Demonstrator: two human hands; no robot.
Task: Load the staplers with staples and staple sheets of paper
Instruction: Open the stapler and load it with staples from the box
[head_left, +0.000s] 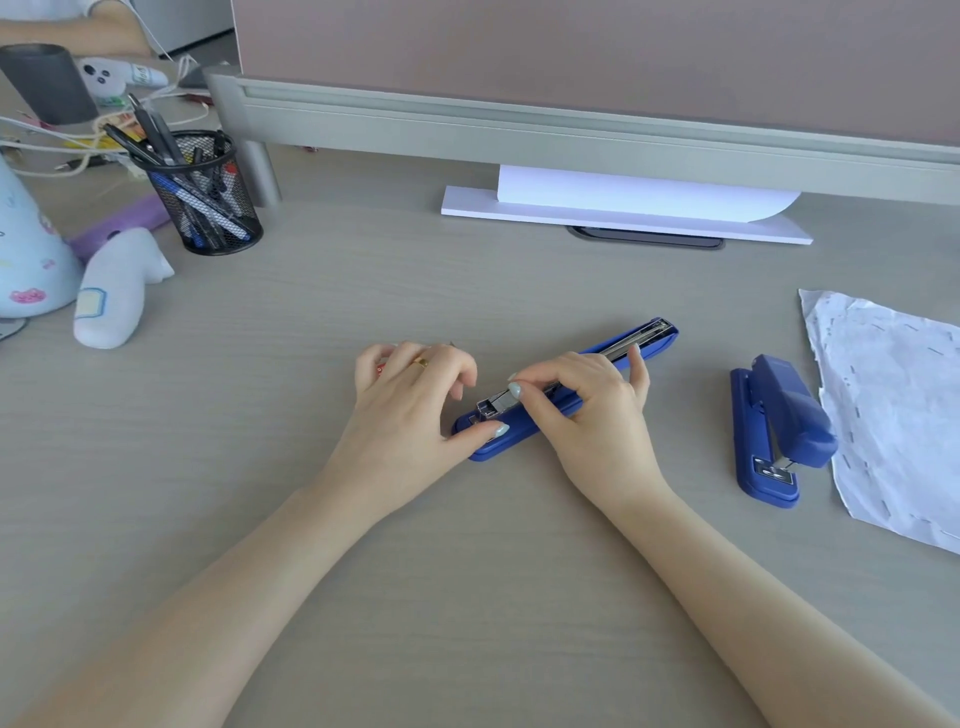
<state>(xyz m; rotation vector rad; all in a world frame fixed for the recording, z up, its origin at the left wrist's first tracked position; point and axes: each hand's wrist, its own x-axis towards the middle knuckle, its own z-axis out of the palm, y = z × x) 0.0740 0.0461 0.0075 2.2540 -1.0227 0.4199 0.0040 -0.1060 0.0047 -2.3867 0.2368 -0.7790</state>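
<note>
1. Lying swung fully open at desk centre, the open stapler (566, 389) is rigid plastic and metal, light, liable to skid; judged best pinned at its base ends.
2. Blue body, bright steel staple channel exposed.
3. Right hand (582, 405) pinches the channel; left hand (410, 400) rests a thumb on the base, other fingers loosely curled.
4. Second stapler (779, 431) sits closed at 3 o'clock, touching the punctured paper (893, 405).

Office: partitioned desk (467, 291), pen cup (205, 200)
</note>
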